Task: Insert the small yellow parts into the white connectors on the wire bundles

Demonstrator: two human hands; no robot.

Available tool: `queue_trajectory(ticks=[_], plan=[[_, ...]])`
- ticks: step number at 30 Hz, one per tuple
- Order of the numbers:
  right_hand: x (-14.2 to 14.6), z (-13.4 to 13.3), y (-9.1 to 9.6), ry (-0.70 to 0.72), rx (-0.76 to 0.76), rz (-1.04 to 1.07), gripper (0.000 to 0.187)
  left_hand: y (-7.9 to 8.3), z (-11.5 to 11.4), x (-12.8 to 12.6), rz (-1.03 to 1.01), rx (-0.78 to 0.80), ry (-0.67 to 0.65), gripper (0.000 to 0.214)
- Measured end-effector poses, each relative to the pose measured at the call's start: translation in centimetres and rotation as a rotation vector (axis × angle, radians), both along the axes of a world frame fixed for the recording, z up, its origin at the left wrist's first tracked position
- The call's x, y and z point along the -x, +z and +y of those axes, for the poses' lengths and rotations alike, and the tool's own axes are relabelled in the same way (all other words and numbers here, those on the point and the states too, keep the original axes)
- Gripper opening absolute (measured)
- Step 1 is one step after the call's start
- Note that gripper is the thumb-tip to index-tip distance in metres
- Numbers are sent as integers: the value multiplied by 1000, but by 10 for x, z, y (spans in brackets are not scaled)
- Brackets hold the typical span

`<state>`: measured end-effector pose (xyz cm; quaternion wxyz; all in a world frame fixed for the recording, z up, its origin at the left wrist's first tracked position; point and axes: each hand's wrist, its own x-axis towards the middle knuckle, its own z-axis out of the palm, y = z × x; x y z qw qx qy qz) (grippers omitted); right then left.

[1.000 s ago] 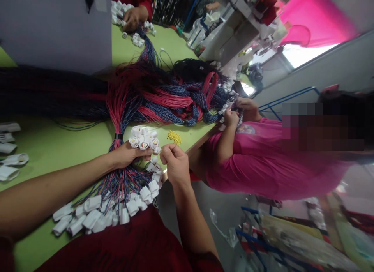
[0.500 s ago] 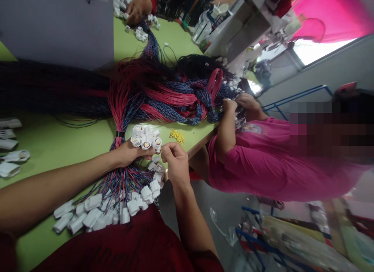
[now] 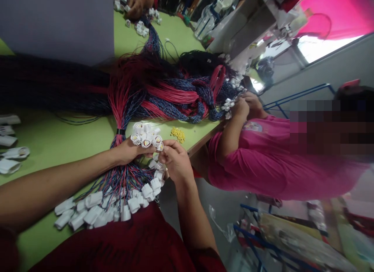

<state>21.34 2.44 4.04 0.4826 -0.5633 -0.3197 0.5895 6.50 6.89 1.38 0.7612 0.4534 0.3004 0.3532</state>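
Observation:
My left hand (image 3: 128,151) is closed round a bunch of white plastic connectors (image 3: 145,135) on red and blue wires, holding them up with their open ends facing me. My right hand (image 3: 172,161) is pinched at the right edge of that bunch, fingertips touching one connector; what they pinch is too small to make out. Below my hands more white connectors (image 3: 102,209) on the same wire bundle (image 3: 121,178) fan out over the green table (image 3: 58,143). A small heap of yellow bits (image 3: 178,135) lies just right of the bunch.
A big tangle of red, blue and black wire harnesses (image 3: 163,92) covers the table's middle. A person in pink (image 3: 263,155) handles connectors at the right edge. Another person's hand (image 3: 137,3) works at the far end. Loose white parts (image 3: 11,151) lie at the left.
My right hand has moved left and closed in on the connector bunch. The person in pink has shifted their hands along the table's edge.

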Motion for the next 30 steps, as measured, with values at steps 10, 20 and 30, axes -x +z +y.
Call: queue_trajectory(ticks=[10,20,30], plan=[[-2,3,-3,31,19,-52,12,4,-3,-2,0,37,40,23],[0,-10,6,120,-236,-467,16,-11,0,2,-196,166,11,36],[-12,-40,7,897,-458,-1218,19,54,19,39,-338,94,233,19]])
